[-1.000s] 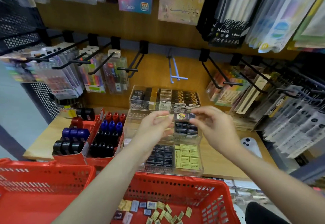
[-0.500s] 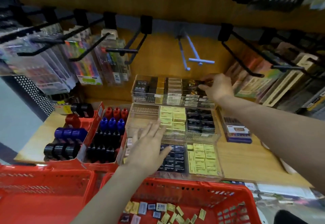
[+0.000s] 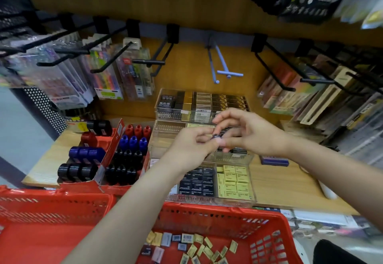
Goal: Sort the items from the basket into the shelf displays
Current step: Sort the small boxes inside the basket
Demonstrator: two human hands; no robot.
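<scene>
Both baskets (image 3: pixel 217 214) are bright red, and the loose little packs (image 3: pixel 199 248) inside are pale yellow, grey and black. Shelf (image 3: pixel 286 185) is light wood; the ink bottles (image 3: pixel 132 141) come in red, blue, black.

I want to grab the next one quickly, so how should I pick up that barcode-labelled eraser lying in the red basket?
The barcode eraser lies flat on the red basket floor, so come straight down from above and pinch its two short edges. Neighbours crowd its sides.
</scene>
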